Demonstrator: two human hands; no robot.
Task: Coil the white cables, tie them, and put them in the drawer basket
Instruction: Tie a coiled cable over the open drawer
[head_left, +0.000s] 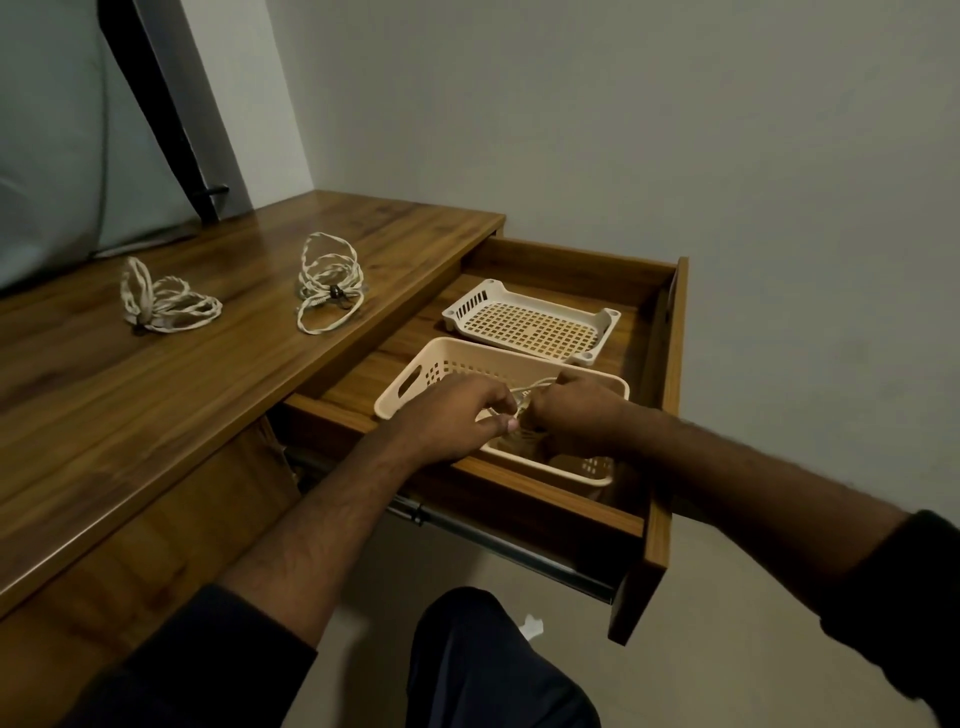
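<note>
1. Head view: a wooden drawer (660, 395) stands pulled out from under the tabletop (156, 395).
2. In the drawer sit two cream plastic pieces: a deep slotted drawer basket (415, 379) nearer the person, and a shallow perforated tray (530, 325) just behind it.
3. Left hand (457, 415) hovers over the basket; its grip is a pinch, thumb and fingers closed on a white cable (524, 395).
4. Right hand (576, 410) is just beside the left, fingers curled round the same cable. Its grip is tight.
5. The cable runs between the two hands, above the basket's inside; most of it is hidden by the hands.
6. On the tabletop lie two more coiled cables, each tied at the middle: the left bundle (166, 304) and the right bundle (330, 286), well apart from each other.
7. Dark sleeves cover both forearms near the elbows.
8. A grey wall (675, 130) rises behind the drawer.
</note>
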